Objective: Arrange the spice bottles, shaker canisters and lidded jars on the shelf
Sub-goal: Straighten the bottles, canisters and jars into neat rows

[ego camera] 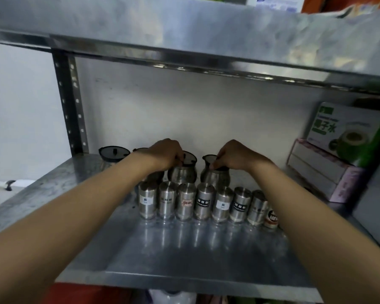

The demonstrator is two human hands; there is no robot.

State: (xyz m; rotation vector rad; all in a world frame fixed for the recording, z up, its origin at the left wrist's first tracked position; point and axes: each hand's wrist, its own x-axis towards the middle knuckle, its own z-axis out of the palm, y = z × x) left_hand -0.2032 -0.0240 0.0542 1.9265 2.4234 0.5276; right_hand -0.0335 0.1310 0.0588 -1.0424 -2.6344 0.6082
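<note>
Left grip pinches the dark lid of a steel lidded jar; right grip closes on the rim of a second jar just beside it. Both jars stand upright at the back of the metal shelf. In front, a row of upright shaker canisters runs left to right, labels facing the viewer. Another jar sits far left.
</note>
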